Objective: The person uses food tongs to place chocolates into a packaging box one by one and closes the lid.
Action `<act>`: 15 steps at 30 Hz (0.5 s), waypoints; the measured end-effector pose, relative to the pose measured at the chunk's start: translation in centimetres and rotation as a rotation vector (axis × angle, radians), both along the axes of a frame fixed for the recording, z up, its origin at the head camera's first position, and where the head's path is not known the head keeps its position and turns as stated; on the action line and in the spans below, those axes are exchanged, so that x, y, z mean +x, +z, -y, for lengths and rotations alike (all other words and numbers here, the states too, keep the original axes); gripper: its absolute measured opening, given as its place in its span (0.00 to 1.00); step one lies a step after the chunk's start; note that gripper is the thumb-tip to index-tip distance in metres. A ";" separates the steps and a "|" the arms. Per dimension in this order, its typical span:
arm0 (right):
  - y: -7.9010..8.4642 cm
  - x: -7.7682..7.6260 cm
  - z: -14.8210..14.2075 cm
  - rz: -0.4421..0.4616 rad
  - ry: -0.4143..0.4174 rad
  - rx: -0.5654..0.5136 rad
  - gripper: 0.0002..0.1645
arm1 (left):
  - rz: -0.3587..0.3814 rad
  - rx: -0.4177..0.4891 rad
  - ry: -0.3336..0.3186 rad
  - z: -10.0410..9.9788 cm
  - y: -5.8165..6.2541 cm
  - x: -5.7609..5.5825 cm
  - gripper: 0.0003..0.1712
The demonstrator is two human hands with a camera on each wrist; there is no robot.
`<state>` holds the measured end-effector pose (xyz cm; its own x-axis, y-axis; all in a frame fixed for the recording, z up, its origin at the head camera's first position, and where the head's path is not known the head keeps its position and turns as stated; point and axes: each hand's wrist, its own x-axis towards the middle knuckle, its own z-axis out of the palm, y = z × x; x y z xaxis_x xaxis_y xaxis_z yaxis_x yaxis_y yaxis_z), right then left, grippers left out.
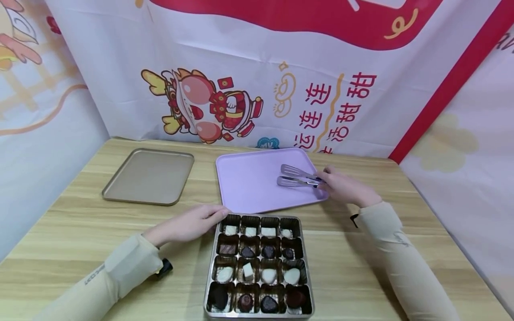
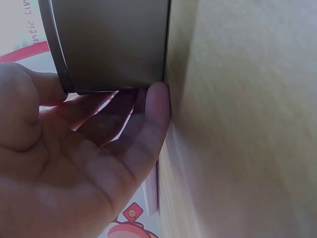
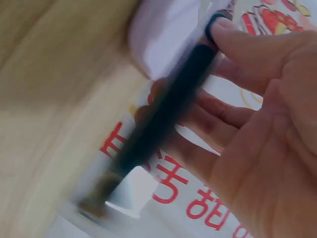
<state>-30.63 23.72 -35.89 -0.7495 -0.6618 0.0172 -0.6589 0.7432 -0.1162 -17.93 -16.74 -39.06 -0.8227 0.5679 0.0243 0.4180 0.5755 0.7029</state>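
A metal box of chocolates, divided into small brown compartments, stands at the front middle of the table. My left hand holds it at its far left corner. In the left wrist view the thumb is at the rim of the box wall, and the fingers bend round the far side, one low by the tabletop. My right hand grips a pair of slotted metal serving tongs near their back end. Their blades stand apart over the right part of a purple tray. The dark handle appears blurred in the right wrist view.
A gold-brown baking tray lies at the back left of the wooden table. The purple tray's near edge is close to the far edge of the chocolate box. A printed cloth hangs behind the table and along both sides.
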 end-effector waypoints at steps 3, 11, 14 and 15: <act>-0.4 -0.4 -0.2 -0.028 0.016 -0.003 0.23 | 0.005 -0.002 0.003 0.0 0.0 0.0 0.19; 0.1 -0.5 -0.5 -0.010 -0.012 -0.091 0.24 | 0.008 -0.003 0.009 -0.2 0.4 0.1 0.18; 0.6 -0.5 -0.4 -0.038 -0.020 -0.133 0.21 | 0.016 0.027 0.029 0.0 0.7 0.0 0.19; 0.9 -0.5 -0.3 -0.041 -0.024 -0.157 0.21 | 0.017 0.044 0.042 0.2 0.9 -0.2 0.19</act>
<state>-31.10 24.04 -35.03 -0.7613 -0.6307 0.1505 -0.6481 0.7333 -0.2055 -18.11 -16.95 -38.13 -0.8466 0.5312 0.0348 0.3819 0.5605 0.7348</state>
